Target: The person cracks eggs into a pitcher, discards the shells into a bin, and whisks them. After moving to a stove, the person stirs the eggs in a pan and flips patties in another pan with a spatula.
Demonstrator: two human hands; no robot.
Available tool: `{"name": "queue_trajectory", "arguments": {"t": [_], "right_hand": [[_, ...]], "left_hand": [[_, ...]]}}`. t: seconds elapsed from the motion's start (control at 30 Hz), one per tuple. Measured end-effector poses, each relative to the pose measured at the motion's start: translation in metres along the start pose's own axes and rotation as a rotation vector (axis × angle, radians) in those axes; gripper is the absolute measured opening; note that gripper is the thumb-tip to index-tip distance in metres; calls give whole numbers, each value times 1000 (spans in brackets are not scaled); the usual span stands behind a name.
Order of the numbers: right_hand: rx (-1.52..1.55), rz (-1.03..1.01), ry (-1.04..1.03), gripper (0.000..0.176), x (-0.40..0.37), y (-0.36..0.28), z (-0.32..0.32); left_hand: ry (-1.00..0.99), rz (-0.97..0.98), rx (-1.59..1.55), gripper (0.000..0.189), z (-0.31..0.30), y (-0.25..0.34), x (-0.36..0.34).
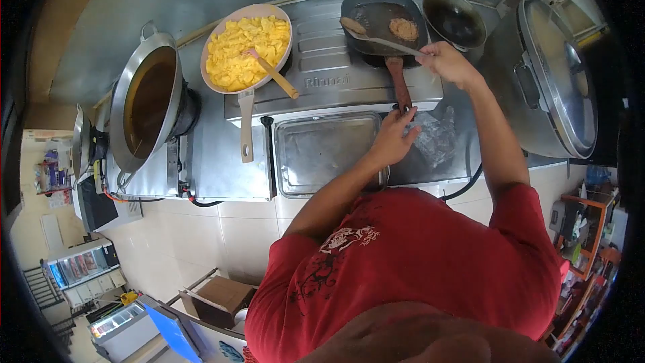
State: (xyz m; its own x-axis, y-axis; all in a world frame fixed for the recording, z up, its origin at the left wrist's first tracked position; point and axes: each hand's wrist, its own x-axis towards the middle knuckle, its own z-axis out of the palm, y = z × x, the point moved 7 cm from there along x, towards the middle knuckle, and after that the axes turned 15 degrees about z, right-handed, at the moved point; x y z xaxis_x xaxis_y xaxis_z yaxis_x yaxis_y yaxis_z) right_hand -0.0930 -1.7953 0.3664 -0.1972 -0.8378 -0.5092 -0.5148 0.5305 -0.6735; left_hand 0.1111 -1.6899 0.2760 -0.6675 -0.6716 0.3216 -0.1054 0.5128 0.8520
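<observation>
On the right side of the stove sits a dark square pan [376, 12] with a brown patch of food [403, 29] in it. My right hand [447, 64] is closed round the handle end of a spatula [386, 42], whose brown head lies over the pan's left part. Below the pan, my left hand [395, 138] is at the end of the brown pan handle [398, 84], thumb and some fingers apart; its exact hold is unclear. A pale round pan [246, 89] of yellow scrambled food [245, 47] stands on the left, with a wooden-handled utensil [275, 75] in it.
A large wok of brown liquid [151, 97] stands at left, a small dark wok [455, 19] at back right. A big lidded pot [537, 74] is at far right. A metal tray [326, 154] and clear plastic [433, 136] lie before the stove.
</observation>
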Motion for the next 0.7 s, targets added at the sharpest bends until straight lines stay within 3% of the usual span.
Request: {"name": "queue_trajectory", "arguments": {"t": [0.17, 0.37, 0.57, 0.7], "right_hand": [[284, 175, -162, 22, -25, 2, 8], [396, 171, -202, 22, -19, 17, 5], [418, 191, -181, 25, -32, 17, -11], [332, 140, -30, 26, -52, 5, -37]], "left_hand": [[7, -8, 1, 58, 1, 1, -2], [21, 3, -3, 59, 2, 1, -1], [18, 13, 36, 61, 3, 0, -1], [-30, -64, -37, 64, -1, 10, -8]]}}
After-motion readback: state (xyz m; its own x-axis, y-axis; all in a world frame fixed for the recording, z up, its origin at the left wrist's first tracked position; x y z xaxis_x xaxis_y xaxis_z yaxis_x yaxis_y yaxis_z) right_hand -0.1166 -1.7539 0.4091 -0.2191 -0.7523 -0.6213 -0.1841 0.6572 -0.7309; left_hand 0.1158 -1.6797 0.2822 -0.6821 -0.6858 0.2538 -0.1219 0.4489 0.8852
